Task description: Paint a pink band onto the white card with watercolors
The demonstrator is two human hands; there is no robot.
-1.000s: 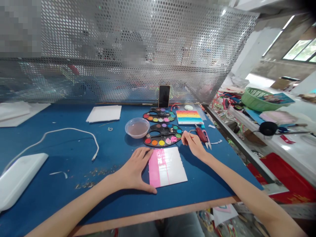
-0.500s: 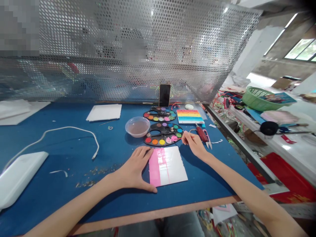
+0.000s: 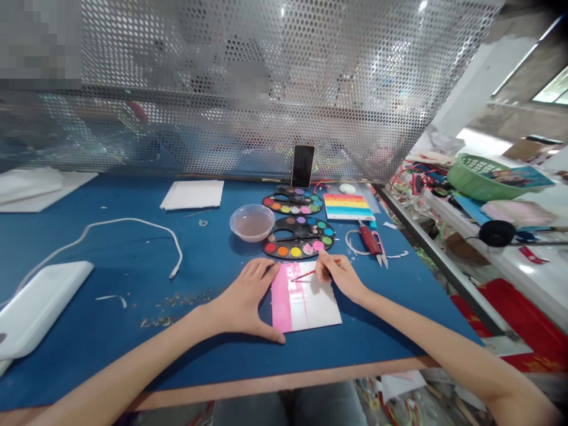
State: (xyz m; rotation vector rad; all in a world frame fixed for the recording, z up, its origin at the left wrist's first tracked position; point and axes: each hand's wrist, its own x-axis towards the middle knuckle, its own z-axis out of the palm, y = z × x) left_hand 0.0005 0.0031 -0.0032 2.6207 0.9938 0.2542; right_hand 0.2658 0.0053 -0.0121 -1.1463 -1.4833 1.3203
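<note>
A square white board (image 3: 322, 307) lies near the table's front edge, with a solid pink band down its left side and thinner pink strokes beside it. My left hand (image 3: 249, 299) rests at its left edge, thumb and fingers spread apart. Over the board's upper right, my right hand (image 3: 336, 274) pinches a thin red paintbrush (image 3: 305, 274), its tip on the pink area. Just behind lies a black paint palette (image 3: 306, 255) with several coloured wells, pink among them. A clear plastic bowl (image 3: 252, 223) of murky water stands to its left.
A second palette (image 3: 293, 201), a rainbow-striped board (image 3: 348, 207) and a propped phone (image 3: 303, 166) stand farther back. Red-handled snips (image 3: 371, 239) lie right. White sheets (image 3: 193, 194), a white cable (image 3: 128, 220) and a white power bank (image 3: 44, 305) are left. Perforated metal mesh (image 3: 248, 130) closes the back.
My right hand has moved from the palette's right side down and left onto the board, bringing the paintbrush to the pink strokes. My left hand stays at the board's edge. The view has shifted slightly.
</note>
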